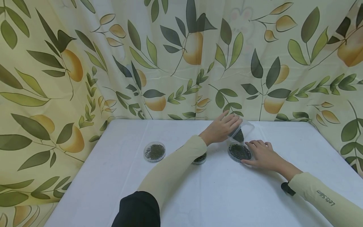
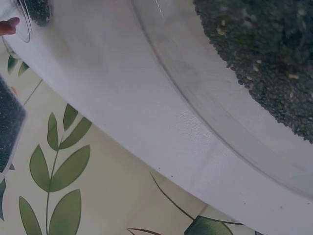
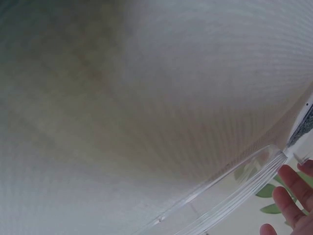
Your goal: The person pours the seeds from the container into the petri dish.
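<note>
My left hand point(image 1: 220, 128) grips a clear plastic container point(image 1: 249, 126) by its left side. The container is tilted over a round clear petri dish point(image 1: 240, 152), and dark seed-like grains point(image 1: 239, 135) have gathered at its low corner. Similar grains cover the bottom of the dish. From the right, my right hand point(image 1: 265, 157) holds the dish's rim, thumb on the near side and fingers on the far side. Part of the tilted container point(image 2: 7, 127) appears at the left edge of the left wrist view. A clear rim point(image 3: 234, 193) crosses the bottom of the right wrist view.
Another dish of dark grains point(image 1: 154, 152) stands at the left on the white-covered table point(image 1: 215, 195). My left forearm point(image 1: 173, 170) partly hides a middle dish point(image 1: 200, 158). Behind the table's back edge hangs a leaf-patterned curtain point(image 1: 175, 85).
</note>
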`<move>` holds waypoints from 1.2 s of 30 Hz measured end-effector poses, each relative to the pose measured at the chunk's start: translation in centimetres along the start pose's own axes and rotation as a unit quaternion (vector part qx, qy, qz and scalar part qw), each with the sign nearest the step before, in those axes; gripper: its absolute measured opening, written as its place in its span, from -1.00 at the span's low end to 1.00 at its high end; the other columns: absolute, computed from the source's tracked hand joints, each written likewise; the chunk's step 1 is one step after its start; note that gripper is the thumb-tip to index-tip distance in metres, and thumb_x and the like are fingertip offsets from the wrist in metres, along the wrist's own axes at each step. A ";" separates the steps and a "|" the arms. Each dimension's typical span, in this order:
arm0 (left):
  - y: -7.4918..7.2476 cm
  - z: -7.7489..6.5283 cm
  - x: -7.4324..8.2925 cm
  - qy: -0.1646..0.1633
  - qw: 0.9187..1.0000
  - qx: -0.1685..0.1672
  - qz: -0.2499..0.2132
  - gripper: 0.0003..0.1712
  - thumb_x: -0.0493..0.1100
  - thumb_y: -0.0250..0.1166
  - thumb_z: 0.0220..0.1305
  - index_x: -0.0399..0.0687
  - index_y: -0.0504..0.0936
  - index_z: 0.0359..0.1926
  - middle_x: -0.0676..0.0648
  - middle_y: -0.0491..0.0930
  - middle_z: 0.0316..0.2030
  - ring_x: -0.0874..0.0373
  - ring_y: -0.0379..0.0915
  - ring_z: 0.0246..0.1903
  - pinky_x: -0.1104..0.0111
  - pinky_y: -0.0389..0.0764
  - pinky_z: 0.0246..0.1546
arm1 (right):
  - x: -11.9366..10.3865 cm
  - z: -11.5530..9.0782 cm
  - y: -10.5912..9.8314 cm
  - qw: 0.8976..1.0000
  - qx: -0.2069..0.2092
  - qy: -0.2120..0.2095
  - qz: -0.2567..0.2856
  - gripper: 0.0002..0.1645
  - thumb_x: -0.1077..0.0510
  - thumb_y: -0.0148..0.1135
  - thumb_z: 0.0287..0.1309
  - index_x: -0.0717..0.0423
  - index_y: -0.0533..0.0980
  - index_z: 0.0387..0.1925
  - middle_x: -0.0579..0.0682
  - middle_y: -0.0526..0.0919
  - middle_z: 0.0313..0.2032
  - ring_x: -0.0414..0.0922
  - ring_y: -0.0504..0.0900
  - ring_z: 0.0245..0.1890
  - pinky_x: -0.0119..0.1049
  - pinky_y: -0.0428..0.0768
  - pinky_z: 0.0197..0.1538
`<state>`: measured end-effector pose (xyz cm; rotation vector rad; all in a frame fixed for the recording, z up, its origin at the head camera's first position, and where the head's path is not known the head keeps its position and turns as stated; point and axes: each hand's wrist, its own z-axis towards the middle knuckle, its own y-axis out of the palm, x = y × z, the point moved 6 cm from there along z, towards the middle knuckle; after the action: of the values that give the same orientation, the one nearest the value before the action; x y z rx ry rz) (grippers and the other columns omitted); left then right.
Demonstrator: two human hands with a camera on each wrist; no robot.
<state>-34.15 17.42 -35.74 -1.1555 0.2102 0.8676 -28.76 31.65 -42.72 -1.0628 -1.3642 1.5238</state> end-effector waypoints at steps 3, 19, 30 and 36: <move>0.0 -0.1 0.1 0.003 1.000 -0.002 0.003 -0.32 0.04 0.20 0.20 0.03 0.27 0.33 0.07 0.38 0.27 0.18 0.26 0.28 0.20 0.04 0.45 | 0.0 0.0 0.0 1.000 -0.001 0.000 -0.001 0.06 -0.44 0.23 -0.09 0.34 0.38 0.16 0.34 0.47 0.08 0.29 0.37 0.12 0.25 0.28 -0.01; 0.2 -1.1 -0.6 0.010 1.000 -0.011 0.008 -0.25 0.08 0.21 0.17 0.01 0.25 0.36 0.05 0.35 0.31 0.19 0.22 0.32 0.21 -0.04 0.47 | -0.1 0.0 -0.1 1.000 0.005 -0.004 -0.004 0.05 -0.44 0.23 -0.09 0.32 0.39 0.17 0.32 0.48 0.09 0.28 0.38 0.11 0.23 0.30 -0.03; 0.1 -1.9 -1.4 -0.007 1.000 -0.002 -0.016 -0.28 0.03 0.23 0.15 0.00 0.28 0.33 0.05 0.37 0.28 0.17 0.26 0.28 0.19 0.00 0.46 | -0.2 0.0 -0.2 1.000 -0.004 -0.001 -0.002 0.06 -0.45 0.21 -0.09 0.32 0.37 0.18 0.32 0.47 0.09 0.28 0.37 0.12 0.23 0.29 -0.01; 0.5 -2.2 -2.0 -0.044 0.998 -0.012 -0.051 -0.14 0.17 0.33 0.02 -0.03 0.29 0.31 0.05 0.42 0.24 0.15 0.29 0.26 0.19 0.09 0.43 | -0.1 0.0 -0.1 1.000 -0.002 -0.002 0.000 0.06 -0.45 0.22 -0.09 0.31 0.37 0.18 0.32 0.47 0.10 0.28 0.37 0.12 0.23 0.28 0.00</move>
<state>-35.21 14.64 -35.87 -1.1379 0.0677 0.8310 -28.74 31.60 -42.65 -1.0636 -1.3706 1.5246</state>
